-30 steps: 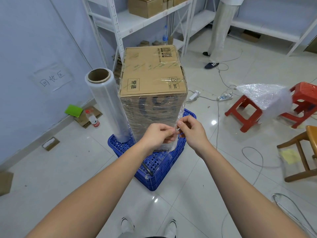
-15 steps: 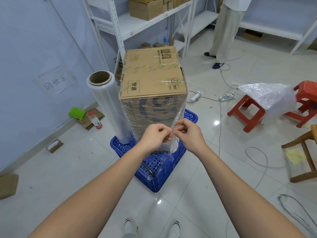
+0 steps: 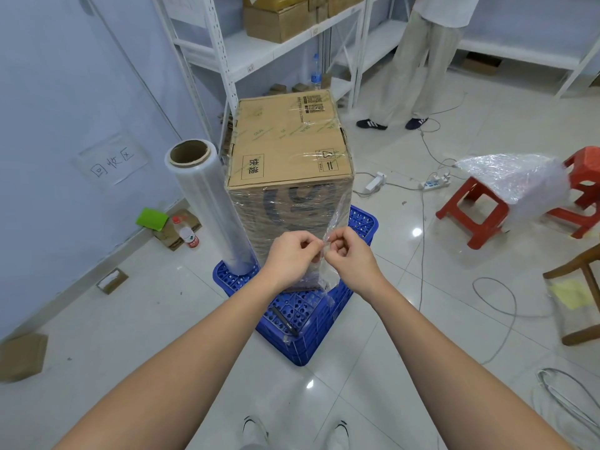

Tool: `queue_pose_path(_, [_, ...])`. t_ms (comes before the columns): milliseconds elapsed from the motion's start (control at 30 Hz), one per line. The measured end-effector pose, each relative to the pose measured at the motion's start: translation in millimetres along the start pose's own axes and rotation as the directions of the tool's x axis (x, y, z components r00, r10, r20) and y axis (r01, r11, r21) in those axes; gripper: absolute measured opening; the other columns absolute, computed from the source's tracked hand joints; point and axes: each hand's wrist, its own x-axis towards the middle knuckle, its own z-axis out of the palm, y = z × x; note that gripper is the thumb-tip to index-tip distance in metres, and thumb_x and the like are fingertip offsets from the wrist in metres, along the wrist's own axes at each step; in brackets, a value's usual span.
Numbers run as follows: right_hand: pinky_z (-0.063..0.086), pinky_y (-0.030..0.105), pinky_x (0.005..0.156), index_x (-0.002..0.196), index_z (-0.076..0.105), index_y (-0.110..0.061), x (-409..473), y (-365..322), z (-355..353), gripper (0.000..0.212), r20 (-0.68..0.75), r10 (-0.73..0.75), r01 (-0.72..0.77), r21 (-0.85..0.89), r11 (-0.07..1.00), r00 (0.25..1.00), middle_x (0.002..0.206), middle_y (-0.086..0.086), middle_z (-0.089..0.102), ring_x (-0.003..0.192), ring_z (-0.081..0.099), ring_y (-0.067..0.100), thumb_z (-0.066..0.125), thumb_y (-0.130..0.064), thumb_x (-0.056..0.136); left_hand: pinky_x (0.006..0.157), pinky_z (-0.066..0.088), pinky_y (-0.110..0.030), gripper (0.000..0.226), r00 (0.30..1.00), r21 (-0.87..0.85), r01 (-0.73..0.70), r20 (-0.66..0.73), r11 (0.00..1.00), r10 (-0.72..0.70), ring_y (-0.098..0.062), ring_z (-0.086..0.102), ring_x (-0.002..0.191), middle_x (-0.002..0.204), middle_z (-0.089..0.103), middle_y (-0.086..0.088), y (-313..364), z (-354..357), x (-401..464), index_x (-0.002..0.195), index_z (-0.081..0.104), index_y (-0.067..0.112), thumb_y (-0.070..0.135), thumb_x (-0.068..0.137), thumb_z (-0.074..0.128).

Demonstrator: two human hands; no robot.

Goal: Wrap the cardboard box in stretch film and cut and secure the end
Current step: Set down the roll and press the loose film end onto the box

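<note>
Cardboard box [image 3: 289, 177] stands upright on blue crate [image 3: 363, 222], sides already filmed. Both hands, left hand [image 3: 292, 254] and right hand [image 3: 349, 256], pinch loose film tail [image 3: 336, 219] at the box's 5 o'clock corner. Keep tension, press tail flat onto wrapped layers. Film roll [image 3: 211, 203] at 9 o'clock.

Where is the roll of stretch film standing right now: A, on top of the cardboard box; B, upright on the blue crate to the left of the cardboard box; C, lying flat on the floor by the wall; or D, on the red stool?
B: the roll of stretch film stands upright on a corner of the blue crate, just left of the cardboard box, its open core facing up.
</note>
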Motion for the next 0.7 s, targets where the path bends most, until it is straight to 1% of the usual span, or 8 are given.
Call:
queue_pose_path(67, [0.051, 0.019, 0.070, 0.096, 0.060, -0.028, -2.1, 1.4, -0.6, 0.020, 0.020, -0.034, 0.034, -0.026, 0.999, 0.999, 0.087, -0.009, 0.063, 0.074, 0.058, 0.004, 0.070, -0.015, 0.084, 0.086, 0.058, -0.040, 0.019, 1.000, -0.037, 0.018, -0.007, 0.999, -0.018, -0.010, 0.071, 0.078, 0.079, 0.076, 0.005, -0.2, -1.7, 0.4, 0.084, 0.078, 0.022, 0.024, 0.097, 0.064])
queue_pose_path(100, [0.052, 0.018, 0.072, 0.095, 0.061, -0.029, -2.3, 1.6, -0.1, 0.022, 0.008, -0.047, 0.047, -0.040, 0.998, 0.999, 0.089, -0.008, 0.067, 0.079, 0.061, 0.005, 0.074, -0.016, 0.083, 0.086, 0.059, -0.040, 0.017, 1.000, -0.051, 0.025, -0.005, 0.998, -0.026, -0.010, 0.072, 0.078, 0.080, 0.077, 0.004, -0.4, -1.8, 0.2, 0.087, 0.078, 0.021, 0.022, 0.096, 0.065])
queue_pose_path(200, [0.053, 0.018, 0.070, 0.085, 0.063, -0.028, -0.7, 1.7, 1.4, 0.024, -0.074, -0.047, 0.043, -0.057, 0.997, 0.996, 0.079, -0.004, 0.070, 0.073, 0.066, 0.004, 0.080, -0.011, 0.081, 0.087, 0.059, -0.041, 0.015, 1.000, -0.042, 0.027, 0.005, 0.999, -0.027, -0.010, 0.073, 0.080, 0.081, 0.078, 0.004, -1.3, 0.2, -0.4, 0.091, 0.079, 0.020, 0.022, 0.096, 0.065])
queue_pose_path(300, [0.057, 0.024, 0.072, 0.080, 0.066, -0.030, 1.8, 3.4, 1.1, 0.024, -0.097, -0.058, 0.049, -0.096, 0.994, 0.994, 0.075, -0.003, 0.070, 0.073, 0.068, 0.009, 0.081, -0.011, 0.080, 0.085, 0.059, -0.040, 0.017, 1.000, 0.013, 0.018, -0.019, 1.000, -0.018, -0.006, 0.072, 0.077, 0.077, 0.076, 0.008, 0.6, 1.7, 0.4, 0.086, 0.078, 0.024, 0.026, 0.096, 0.064])
queue_pose_path(400, [0.057, 0.026, 0.072, 0.080, 0.068, -0.030, 3.5, 5.1, 0.1, 0.021, -0.095, -0.056, 0.045, -0.115, 0.992, 0.994, 0.073, -0.003, 0.068, 0.071, 0.066, 0.008, 0.082, -0.014, 0.081, 0.085, 0.057, -0.040, 0.020, 0.999, 0.141, -0.003, -0.044, 0.990, 0.010, -0.006, 0.069, 0.082, 0.079, 0.075, 0.012, 1.8, 2.3, 1.9, 0.083, 0.077, 0.029, 0.032, 0.097, 0.063])
queue_pose_path(500, [0.055, 0.020, 0.069, 0.083, 0.068, -0.029, 3.8, 5.7, -0.8, 0.020, -0.090, -0.055, 0.046, -0.102, 0.994, 0.994, 0.072, -0.003, 0.067, 0.066, 0.061, 0.003, 0.082, -0.015, 0.081, 0.084, 0.055, -0.039, 0.022, 0.998, 0.214, -0.004, -0.059, 0.977, 0.017, -0.006, 0.067, 0.083, 0.080, 0.073, 0.014, 1.8, 3.7, 1.8, 0.081, 0.074, 0.031, 0.035, 0.098, 0.061])
queue_pose_path(600, [0.049, 0.014, 0.065, 0.087, 0.070, -0.028, 2.9, 8.1, -0.5, 0.018, -0.077, -0.065, 0.058, -0.090, 0.994, 0.995, 0.072, 0.001, 0.065, 0.062, 0.055, 0.001, 0.080, -0.014, 0.083, 0.083, 0.055, -0.041, 0.020, 0.997, 0.173, 0.027, -0.081, 0.985, -0.013, -0.007, 0.067, 0.082, 0.079, 0.073, 0.013, 0.7, 7.0, 1.6, 0.079, 0.072, 0.031, 0.032, 0.096, 0.060])
queue_pose_path(700, [0.046, 0.015, 0.062, 0.090, 0.071, -0.030, 3.3, 11.9, 0.7, 0.019, -0.062, -0.099, 0.093, -0.100, 0.991, 0.993, 0.068, -0.004, 0.060, 0.060, 0.050, 0.001, 0.076, -0.013, 0.086, 0.087, 0.056, -0.044, 0.017, 0.995, 0.075, 0.059, -0.080, 0.995, -0.053, -0.010, 0.069, 0.084, 0.079, 0.074, 0.011, 0.3, 12.0, 1.0, 0.083, 0.072, 0.026, 0.026, 0.095, 0.060])
